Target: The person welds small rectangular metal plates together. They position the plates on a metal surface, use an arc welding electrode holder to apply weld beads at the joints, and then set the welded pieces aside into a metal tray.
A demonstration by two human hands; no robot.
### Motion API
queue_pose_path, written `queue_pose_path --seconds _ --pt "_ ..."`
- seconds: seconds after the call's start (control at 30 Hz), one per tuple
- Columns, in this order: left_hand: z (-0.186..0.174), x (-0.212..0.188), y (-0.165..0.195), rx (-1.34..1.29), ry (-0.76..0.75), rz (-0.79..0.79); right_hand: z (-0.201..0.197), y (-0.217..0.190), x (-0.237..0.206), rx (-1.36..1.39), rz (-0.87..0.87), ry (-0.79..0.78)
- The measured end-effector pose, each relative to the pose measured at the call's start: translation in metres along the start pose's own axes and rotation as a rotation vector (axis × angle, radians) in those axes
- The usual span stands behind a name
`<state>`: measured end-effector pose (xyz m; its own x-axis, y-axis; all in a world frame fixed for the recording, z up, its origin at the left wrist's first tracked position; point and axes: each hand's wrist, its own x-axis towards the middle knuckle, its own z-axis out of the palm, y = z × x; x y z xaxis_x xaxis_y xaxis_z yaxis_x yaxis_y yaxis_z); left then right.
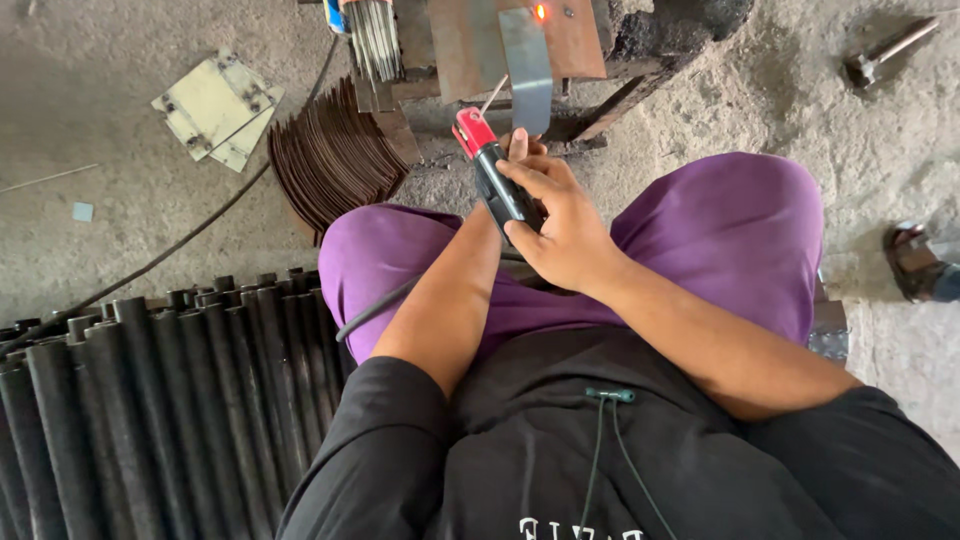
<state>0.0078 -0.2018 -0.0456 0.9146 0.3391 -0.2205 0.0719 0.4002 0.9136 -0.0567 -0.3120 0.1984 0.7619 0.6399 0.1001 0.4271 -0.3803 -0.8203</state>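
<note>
I sit in purple trousers, and both hands meet over my lap on a black electrode holder (497, 180) with a red jaw. My right hand (562, 228) wraps the handle from the right. My left hand (520, 147) is mostly hidden behind the holder, with only fingertips showing past it. A thin welding rod (493, 95) runs from the jaw toward a grey metal strip (527, 65) leaning on a rusty plate (575, 35). A small orange glowing spot (540, 12) shows on that plate. The holder's black cable (375, 310) trails off to my left.
Several dark steel pipes (150, 400) lie side by side at my left. A fan of curved thin metal strips (335, 155), flat pale plates (215, 108) and a bundle of rods (375, 35) lie ahead. A hammer (885, 55) lies far right; another person's sandalled foot (915, 262) is at the right edge.
</note>
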Motion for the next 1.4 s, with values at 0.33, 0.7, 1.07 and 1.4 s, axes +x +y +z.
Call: queue_pose_path --seconds 0.33,0.7,1.07,1.4 --pt "0.005 0.007 0.005 -0.018 -0.044 0.003 0.006 0.006 0.008 0.010 -0.032 0.026" --pt "0.007 0.011 0.012 -0.031 -0.074 0.015 0.009 0.007 0.010 0.028 0.040 0.031" --pt "0.008 0.007 0.014 -0.032 -0.070 0.020 0.006 -0.001 0.011 0.120 0.157 0.028" --pt "0.008 0.007 0.015 -0.033 -0.053 0.036 0.006 0.010 0.014 0.419 0.188 -0.008"
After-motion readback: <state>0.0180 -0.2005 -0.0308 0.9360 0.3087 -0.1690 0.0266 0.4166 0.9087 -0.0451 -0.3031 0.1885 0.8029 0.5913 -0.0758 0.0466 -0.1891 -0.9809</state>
